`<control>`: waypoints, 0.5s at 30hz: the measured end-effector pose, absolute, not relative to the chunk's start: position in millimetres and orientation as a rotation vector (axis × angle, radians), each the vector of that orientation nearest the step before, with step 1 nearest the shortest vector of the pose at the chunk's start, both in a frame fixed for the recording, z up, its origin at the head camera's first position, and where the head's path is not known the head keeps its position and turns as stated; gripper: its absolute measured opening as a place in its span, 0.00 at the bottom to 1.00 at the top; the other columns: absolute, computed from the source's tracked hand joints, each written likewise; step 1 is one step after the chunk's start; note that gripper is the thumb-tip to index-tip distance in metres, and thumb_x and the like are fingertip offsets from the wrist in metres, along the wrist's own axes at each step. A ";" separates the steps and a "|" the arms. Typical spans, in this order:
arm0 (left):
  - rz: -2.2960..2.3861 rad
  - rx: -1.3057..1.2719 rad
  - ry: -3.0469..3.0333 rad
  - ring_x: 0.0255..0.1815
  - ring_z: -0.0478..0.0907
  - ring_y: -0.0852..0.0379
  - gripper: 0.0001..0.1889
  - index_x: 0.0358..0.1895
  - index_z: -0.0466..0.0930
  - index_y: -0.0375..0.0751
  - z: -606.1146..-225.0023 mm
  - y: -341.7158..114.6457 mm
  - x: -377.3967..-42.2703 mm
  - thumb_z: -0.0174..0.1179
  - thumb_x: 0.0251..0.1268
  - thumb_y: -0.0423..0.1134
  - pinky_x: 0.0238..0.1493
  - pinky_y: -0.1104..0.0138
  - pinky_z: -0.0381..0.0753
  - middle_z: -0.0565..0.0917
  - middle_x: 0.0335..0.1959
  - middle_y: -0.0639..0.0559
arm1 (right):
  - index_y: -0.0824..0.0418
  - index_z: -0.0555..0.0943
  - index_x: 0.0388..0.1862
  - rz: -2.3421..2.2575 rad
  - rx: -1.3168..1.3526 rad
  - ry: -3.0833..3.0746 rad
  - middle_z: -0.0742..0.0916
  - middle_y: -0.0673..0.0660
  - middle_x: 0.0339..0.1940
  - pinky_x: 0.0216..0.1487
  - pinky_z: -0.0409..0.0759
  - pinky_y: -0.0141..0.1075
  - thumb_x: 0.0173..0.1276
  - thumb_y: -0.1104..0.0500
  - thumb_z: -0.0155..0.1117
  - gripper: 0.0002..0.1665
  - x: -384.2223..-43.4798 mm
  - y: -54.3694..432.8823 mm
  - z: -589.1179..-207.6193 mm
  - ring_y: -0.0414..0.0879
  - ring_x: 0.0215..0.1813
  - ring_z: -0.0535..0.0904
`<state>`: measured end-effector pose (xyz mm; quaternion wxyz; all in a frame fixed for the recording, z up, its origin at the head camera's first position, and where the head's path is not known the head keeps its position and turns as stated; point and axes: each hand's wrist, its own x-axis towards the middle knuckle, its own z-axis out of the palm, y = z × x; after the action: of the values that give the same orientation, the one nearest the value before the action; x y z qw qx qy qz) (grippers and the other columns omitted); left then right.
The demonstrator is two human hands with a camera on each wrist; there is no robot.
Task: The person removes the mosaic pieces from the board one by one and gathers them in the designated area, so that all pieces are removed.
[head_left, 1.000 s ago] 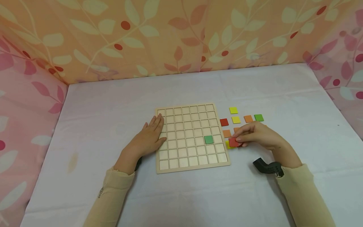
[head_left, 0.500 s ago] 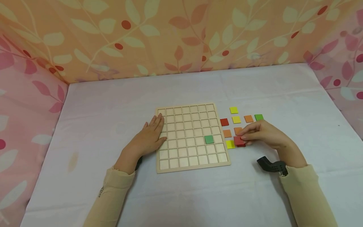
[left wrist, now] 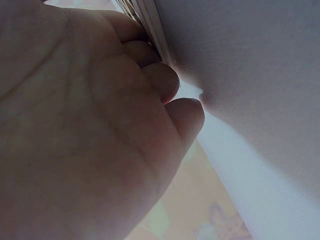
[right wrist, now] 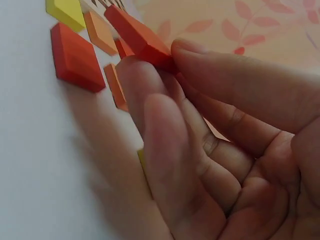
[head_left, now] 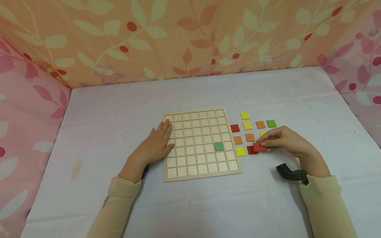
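A wooden grid board [head_left: 197,140] lies on the white cloth, and a green square tile [head_left: 218,146] sits in one of its cells. My left hand [head_left: 156,145] rests along the board's left edge with its fingers extended. To the right of the board, my right hand [head_left: 285,143] pinches a red square tile [head_left: 258,147] between thumb and fingers. In the right wrist view that red tile [right wrist: 142,42] is tilted, raised above the tabletop. Another red tile [head_left: 251,150] lies on the cloth, partly overlapped by the held one in the head view.
Right of the board lie loose tiles: several yellow [head_left: 247,126], several orange [head_left: 260,124], a green one [head_left: 271,123] and a dark red one [head_left: 234,128]. One yellow tile [head_left: 262,134] is partly hidden by my right hand. A patterned curtain [head_left: 196,36] stands behind the table.
My right hand has moved right, away from the board, carrying the red tile and uncovering a yellow, an orange and a red tile beneath. My left hand has stayed in place.
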<state>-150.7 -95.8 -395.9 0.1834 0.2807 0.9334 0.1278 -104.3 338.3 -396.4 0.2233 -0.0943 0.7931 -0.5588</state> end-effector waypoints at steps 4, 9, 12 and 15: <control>0.363 0.793 2.636 0.75 0.32 0.45 0.39 0.74 0.37 0.31 -395.5 -95.5 -150.5 0.46 0.73 0.48 0.71 0.48 0.40 0.36 0.76 0.41 | 0.77 0.82 0.40 -1.503 -0.258 2.234 0.88 0.55 0.32 0.32 0.83 0.34 0.62 0.70 0.63 0.10 -102.7 345.8 -394.8 0.43 0.27 0.82; 0.365 0.792 2.636 0.75 0.32 0.45 0.39 0.74 0.37 0.31 -395.6 -95.4 -150.5 0.46 0.73 0.48 0.71 0.48 0.41 0.36 0.76 0.41 | 0.77 0.82 0.40 -1.470 -0.235 2.263 0.88 0.55 0.31 0.32 0.83 0.34 0.63 0.69 0.63 0.10 -101.5 351.0 -395.0 0.45 0.27 0.82; 0.360 0.789 2.636 0.75 0.32 0.45 0.39 0.74 0.37 0.31 -395.8 -95.4 -150.6 0.46 0.73 0.49 0.71 0.48 0.41 0.36 0.76 0.41 | 0.75 0.83 0.40 -1.462 -0.216 2.271 0.88 0.53 0.31 0.32 0.83 0.34 0.63 0.68 0.63 0.10 -101.5 353.0 -395.2 0.44 0.28 0.82; 0.356 0.786 2.636 0.75 0.32 0.45 0.39 0.74 0.37 0.31 -396.0 -95.4 -150.5 0.46 0.73 0.49 0.71 0.48 0.41 0.36 0.76 0.41 | 0.75 0.83 0.40 -1.454 -0.200 2.279 0.88 0.52 0.32 0.32 0.83 0.34 0.63 0.68 0.64 0.10 -101.4 354.6 -395.0 0.44 0.28 0.82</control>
<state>-150.5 -95.4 -396.0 0.1827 0.2786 0.9344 0.1261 -101.4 354.6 -395.0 0.2137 -0.0722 0.8212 -0.5241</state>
